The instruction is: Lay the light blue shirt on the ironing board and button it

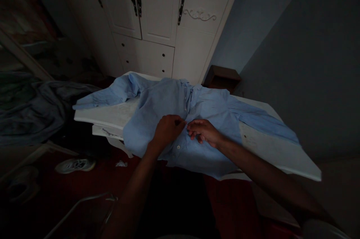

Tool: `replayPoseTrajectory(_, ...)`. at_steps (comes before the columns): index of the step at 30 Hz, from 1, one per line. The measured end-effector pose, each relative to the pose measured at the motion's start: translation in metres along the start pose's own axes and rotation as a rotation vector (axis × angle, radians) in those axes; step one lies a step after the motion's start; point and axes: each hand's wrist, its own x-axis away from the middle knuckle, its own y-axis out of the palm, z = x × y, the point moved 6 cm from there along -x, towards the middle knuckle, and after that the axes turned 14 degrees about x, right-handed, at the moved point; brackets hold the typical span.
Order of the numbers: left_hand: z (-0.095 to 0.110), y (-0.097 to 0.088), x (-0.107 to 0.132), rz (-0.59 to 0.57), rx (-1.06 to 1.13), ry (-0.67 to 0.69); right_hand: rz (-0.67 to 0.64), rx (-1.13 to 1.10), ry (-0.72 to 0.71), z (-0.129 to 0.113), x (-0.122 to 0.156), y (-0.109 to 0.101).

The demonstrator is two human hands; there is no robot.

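Note:
A light blue long-sleeved button shirt (157,100) lies front up across a white table, its sleeves spread to both sides. At the middle of its front, my left hand (169,129) is closed, thumb and fingers pinching the button edge of the shirt. Close beside it, my right hand (204,132) is curled, with thumb and forefinger pinched at the same front edge. Whatever lies between the fingertips is too small to make out. Below my hands a white button (178,147) shows on the shirt front; a few more dot the edge above.
The white table (270,152) has an open-looking drawer (105,131) at its left. Behind stands a white wardrobe (157,10) with dark handles, beside a small brown box-like stand (225,75). Grey cloth (47,107) hangs at left; a shoe (75,165) lies on the red floor.

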Motion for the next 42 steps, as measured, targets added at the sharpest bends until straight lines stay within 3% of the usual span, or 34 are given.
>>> replayPoseTrajectory(5,-0.004,-0.004,0.005,0.068,-0.051,-0.006,0.013,-0.012,-0.018,0.001,0.0,-0.002)
replayPoseTrajectory(9,-0.005,0.001,0.009,0.02,-0.061,0.068,-0.005,0.032,-0.023,0.004,-0.003,-0.001)
replayPoseTrajectory(12,-0.005,0.003,0.014,-0.005,-0.112,0.122,0.063,0.29,-0.114,-0.001,-0.004,-0.005)
replayPoseTrajectory(16,-0.005,-0.003,0.022,-0.008,-0.272,0.192,0.31,0.806,-0.452,-0.021,0.009,-0.018)
replayPoseTrajectory(19,-0.012,-0.01,0.029,-0.027,-0.411,0.211,0.469,1.055,-0.562,-0.013,0.025,-0.032)
replayPoseTrajectory(21,-0.02,-0.016,0.032,-0.031,-0.488,0.199,0.505,1.17,-0.548,0.004,0.036,-0.042)
replayPoseTrajectory(27,-0.03,-0.026,0.041,-0.021,-0.573,0.204,0.475,1.383,-0.295,0.061,0.061,-0.065)
replayPoseTrajectory(38,-0.037,-0.027,0.044,-0.037,-0.608,0.225,0.475,1.443,-0.258,0.068,0.069,-0.075)
replayPoseTrajectory(42,-0.04,-0.026,0.042,-0.105,-0.642,0.17,0.449,1.453,-0.216,0.071,0.068,-0.077)
